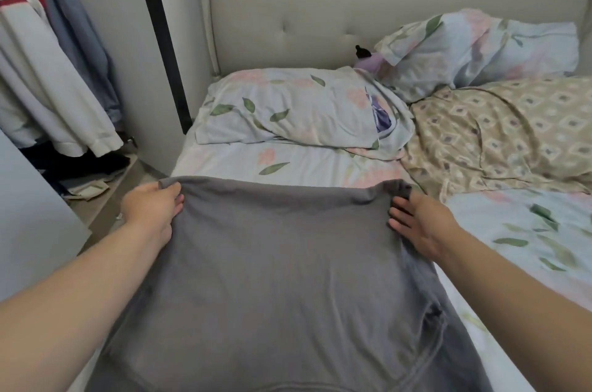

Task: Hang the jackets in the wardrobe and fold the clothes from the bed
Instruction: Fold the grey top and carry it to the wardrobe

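The grey garment (272,279) is lying spread across the near part of the bed (304,164), reaching from the bottom edge of the view up to about the middle, and both hands are working its far edge. The left hand (150,209) is pinching the far left corner, thumb on top and fingers curling round a bunched fold, so that grip is closed on cloth. The right hand (419,225) is taking the far right corner, where the fabric is gathering into a small bunch against its fingers; that grip is holding the garment too. The far edge is stretching fairly straight between the two hands, and a seam is showing on the near right part of the cloth. Both forearms are bare, coming in from the near corners. Just beyond the garment a strip of flowered sheet is showing, and then a floral pillow (288,106) is lying flat on the far left of the bed. A second floral pillow (480,49) is leaning on the padded headboard (288,23) at far right, with a beige patterned pillow (496,132) in front of it. A small purple thing (365,58) is peeking out between the floral pillows; what it is I cannot tell. At far left the wardrobe (134,39) is standing open, with hanging clothes (48,71) inside, one white with red stripes.
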Demonstrator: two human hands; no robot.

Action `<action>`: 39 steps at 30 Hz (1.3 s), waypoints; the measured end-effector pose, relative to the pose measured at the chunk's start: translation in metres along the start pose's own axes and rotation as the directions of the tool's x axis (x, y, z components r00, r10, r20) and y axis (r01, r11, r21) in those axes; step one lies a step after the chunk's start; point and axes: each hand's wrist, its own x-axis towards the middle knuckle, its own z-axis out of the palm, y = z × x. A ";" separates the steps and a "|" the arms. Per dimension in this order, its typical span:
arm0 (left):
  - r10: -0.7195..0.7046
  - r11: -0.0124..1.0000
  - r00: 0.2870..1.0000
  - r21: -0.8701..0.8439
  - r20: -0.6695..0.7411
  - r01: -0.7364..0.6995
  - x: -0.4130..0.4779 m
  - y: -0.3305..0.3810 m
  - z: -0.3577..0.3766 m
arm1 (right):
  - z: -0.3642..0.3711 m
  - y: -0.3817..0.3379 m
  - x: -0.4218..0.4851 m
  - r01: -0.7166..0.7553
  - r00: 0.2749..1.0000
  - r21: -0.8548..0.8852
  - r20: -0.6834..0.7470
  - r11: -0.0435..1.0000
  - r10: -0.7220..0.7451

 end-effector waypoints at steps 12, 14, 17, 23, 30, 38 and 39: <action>0.102 -0.051 0.672 0.679 0.733 -0.733 -0.116 -0.113 -0.051 | -0.016 0.123 -0.042 0.503 0.776 -0.825 0.562 -0.256 -0.286; 0.109 -0.107 0.673 0.682 0.731 -0.723 -0.118 -0.118 -0.051 | -0.014 0.126 -0.042 0.498 0.771 -0.833 0.553 -0.242 -0.315; 0.118 -0.117 0.683 0.693 0.721 -0.711 -0.116 -0.121 -0.046 | -0.015 0.128 -0.039 0.516 0.758 -0.843 0.532 -0.153 -0.377; 0.079 -0.148 0.691 0.694 0.719 -0.705 -0.117 -0.120 -0.045 | -0.015 0.125 -0.048 0.525 0.738 -0.851 0.475 -0.034 -0.480; 0.108 -0.122 0.705 0.713 0.701 -0.690 -0.118 -0.118 -0.046 | -0.074 0.112 -0.080 0.022 0.857 -0.958 -0.129 0.285 -0.499; 0.093 0.005 0.800 0.803 0.593 -0.596 -0.126 -0.111 -0.016 | -0.123 0.088 -0.078 -0.038 0.999 -0.835 -0.022 0.548 0.035; 0.116 0.058 0.791 0.791 0.601 -0.609 -0.132 -0.109 0.001 | -0.126 0.081 -0.076 -0.047 0.993 -0.773 0.030 0.632 0.110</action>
